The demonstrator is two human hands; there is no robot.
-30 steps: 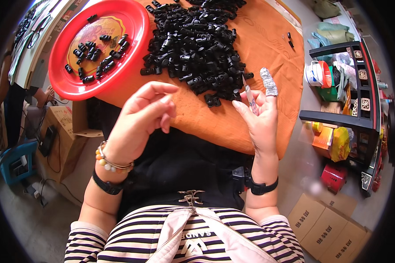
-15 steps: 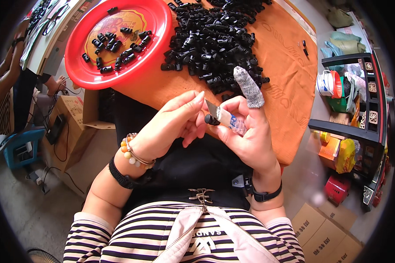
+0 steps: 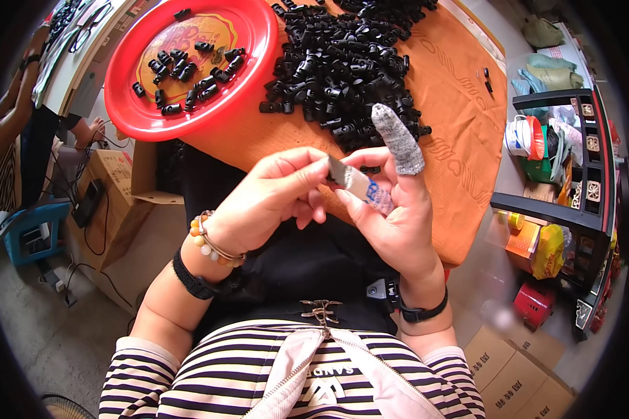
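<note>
My right hand (image 3: 398, 220) is closed around a short blade (image 3: 356, 183), its grip wrapped in white and clear material with blue print. A grey knitted finger cover (image 3: 397, 138) sits on that hand's raised index finger. My left hand (image 3: 272, 183) is closed in a pinch at the blade's dark tip, thumb and fingertips against it. Whatever lies in that pinch is hidden behind the blade and fingers. Ahead, a heap of small black cylindrical plastic pieces (image 3: 335, 70) covers part of the orange cloth (image 3: 454, 140).
At the left, a red round tray (image 3: 129, 112) holds several more black pieces. An open cardboard box (image 3: 154, 185) stands below it. Black shelving (image 3: 552, 209) with bags and tubs is on the right, cartons (image 3: 510, 370) lower right. Another person's arm (image 3: 21, 105) shows at far left.
The black piece seen at the blade half a second ago is now out of sight. My left thumb has moved onto the blade's tip, and the blade has turned slightly.
</note>
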